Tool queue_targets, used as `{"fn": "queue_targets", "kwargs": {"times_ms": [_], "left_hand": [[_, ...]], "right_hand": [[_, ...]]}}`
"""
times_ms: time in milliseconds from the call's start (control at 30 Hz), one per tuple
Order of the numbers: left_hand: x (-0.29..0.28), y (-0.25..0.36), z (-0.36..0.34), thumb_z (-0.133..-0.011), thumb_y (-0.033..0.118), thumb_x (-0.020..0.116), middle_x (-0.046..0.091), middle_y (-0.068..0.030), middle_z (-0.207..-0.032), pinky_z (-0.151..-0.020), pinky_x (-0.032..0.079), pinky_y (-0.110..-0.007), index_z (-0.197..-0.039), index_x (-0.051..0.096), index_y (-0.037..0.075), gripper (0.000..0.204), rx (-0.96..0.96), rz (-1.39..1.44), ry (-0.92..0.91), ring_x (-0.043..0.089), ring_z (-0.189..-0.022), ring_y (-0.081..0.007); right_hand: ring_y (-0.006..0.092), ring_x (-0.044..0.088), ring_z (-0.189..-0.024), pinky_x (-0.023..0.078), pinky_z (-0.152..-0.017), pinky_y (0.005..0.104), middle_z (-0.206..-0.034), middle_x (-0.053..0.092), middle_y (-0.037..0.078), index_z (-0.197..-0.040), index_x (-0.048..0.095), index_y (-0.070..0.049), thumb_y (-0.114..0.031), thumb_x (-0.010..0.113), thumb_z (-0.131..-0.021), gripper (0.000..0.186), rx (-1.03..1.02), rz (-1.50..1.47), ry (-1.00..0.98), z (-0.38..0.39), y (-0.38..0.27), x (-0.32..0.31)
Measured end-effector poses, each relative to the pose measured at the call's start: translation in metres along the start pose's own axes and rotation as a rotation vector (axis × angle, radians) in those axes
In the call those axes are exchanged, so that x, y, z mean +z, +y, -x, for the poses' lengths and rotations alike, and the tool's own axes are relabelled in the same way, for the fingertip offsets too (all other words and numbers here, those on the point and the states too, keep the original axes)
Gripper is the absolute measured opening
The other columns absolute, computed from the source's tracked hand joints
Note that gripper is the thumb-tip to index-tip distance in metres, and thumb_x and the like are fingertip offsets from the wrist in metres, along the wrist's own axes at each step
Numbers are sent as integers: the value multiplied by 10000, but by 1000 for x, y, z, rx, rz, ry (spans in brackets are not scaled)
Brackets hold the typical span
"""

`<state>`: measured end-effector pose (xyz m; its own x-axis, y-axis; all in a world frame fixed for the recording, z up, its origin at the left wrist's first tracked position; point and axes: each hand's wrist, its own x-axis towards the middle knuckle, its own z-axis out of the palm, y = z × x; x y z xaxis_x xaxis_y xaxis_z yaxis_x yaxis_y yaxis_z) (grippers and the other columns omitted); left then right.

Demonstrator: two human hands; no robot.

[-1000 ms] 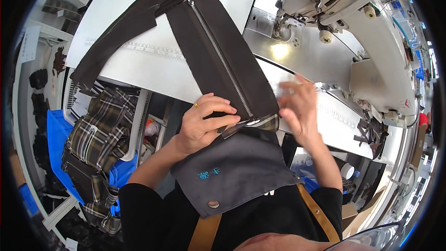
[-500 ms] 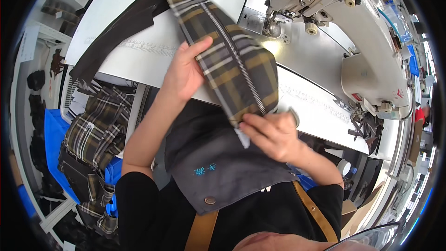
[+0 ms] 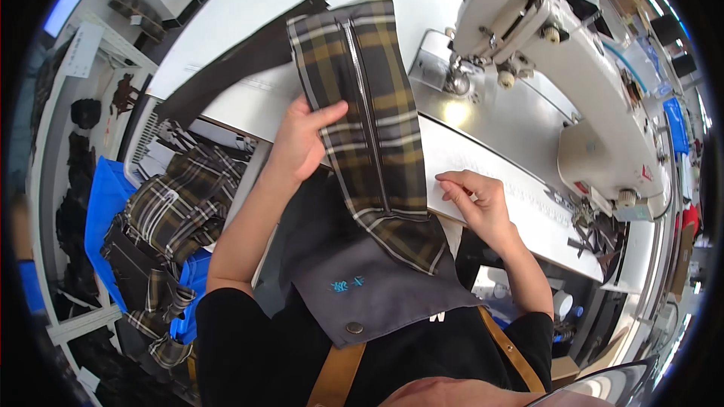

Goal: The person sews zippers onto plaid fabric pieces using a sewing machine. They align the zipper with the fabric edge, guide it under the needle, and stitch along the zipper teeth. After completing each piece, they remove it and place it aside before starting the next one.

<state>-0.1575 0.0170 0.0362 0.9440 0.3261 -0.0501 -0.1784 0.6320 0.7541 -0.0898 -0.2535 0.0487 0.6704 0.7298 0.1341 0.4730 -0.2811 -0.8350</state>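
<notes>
Nearest the camera, a grey apron with a snap button covers the person's lap at 6 o'clock. The lower end of a plaid fabric strip with a zipper down its middle hangs off the counter edge onto this apron. Left hand, at roughly 10 o'clock from the apron, grips the strip's left edge: thumb lies across the top face, fingers hidden beneath the cloth. Right hand, at 3 o'clock from the strip's lower end, rests on the white counter edge, fingers loosely curled, holding nothing; it sits just beside the strip, and contact cannot be confirmed. At 9 o'clock, below counter level, a heap of plaid pieces lies in a blue bin. Further out, the strip runs toward 12 o'clock across the counter, its far end overlapping a dark brown fabric strip that extends to 10 o'clock. Farthest, at 1 to 2 o'clock, stands a white sewing machine, its needle area lit.
</notes>
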Motion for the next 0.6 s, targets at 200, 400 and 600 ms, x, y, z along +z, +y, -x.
{"fn": "queue_targets", "kwargs": {"times_ms": [200,400,600], "left_hand": [[-20,11,27,-831,-56,570,662,-82,-1049,-859,489,-293,-1084,622,-10,262,26,-20,-51,628,-952,-152],[-35,14,44,-840,-55,560,657,-78,-1077,-874,471,-281,-1100,628,0,275,81,-93,-111,618,-981,-143],[-44,14,55,-845,-49,557,658,-78,-1075,-880,465,-279,-1085,640,6,260,102,-156,-88,614,-988,-141]], "right_hand": [[132,593,-675,458,-602,260,-745,639,77,-926,676,14,-85,617,-873,128,-55,11,-37,-43,-6,6],[116,580,-709,453,-633,251,-787,654,59,-953,673,20,-147,610,-892,188,-34,-124,-92,-82,-14,23],[135,560,-789,449,-723,259,-858,651,90,-1009,649,52,-315,507,-952,397,-66,-379,-126,-107,-27,46]]}}
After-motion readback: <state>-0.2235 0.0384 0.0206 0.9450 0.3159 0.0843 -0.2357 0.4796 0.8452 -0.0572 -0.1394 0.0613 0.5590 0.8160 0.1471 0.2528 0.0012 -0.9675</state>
